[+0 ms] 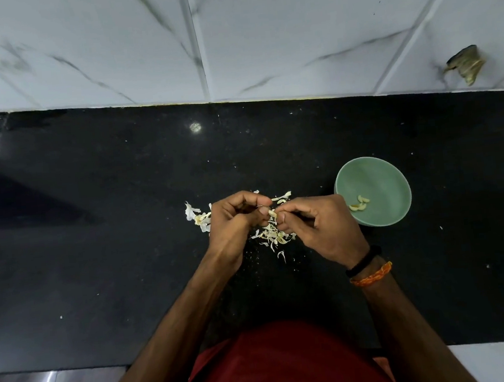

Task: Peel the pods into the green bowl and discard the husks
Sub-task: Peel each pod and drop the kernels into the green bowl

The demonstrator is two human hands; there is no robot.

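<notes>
Head view, looking down on a black speckled desk (98, 267) set against a white marble-veined tiled wall (260, 36). The left hand (235, 220) and right hand (315, 224) meet above the middle of the desk, each with fingers curled, together pinching one small pale pod (272, 213) between thumbs and fingertips. Below and around the hands lies a loose scatter of whitish husks (275, 236), with a further cluster (196, 216) just left of the left hand. The green bowl (375, 179) stands on the desk just right of the right hand, apart from it, and holds a few pale peeled pieces (359, 204) near its lower left side. The right wrist bears a black band (363, 261) and an orange thread (372, 275). A red garment (286, 366) fills the lower edge.
</notes>
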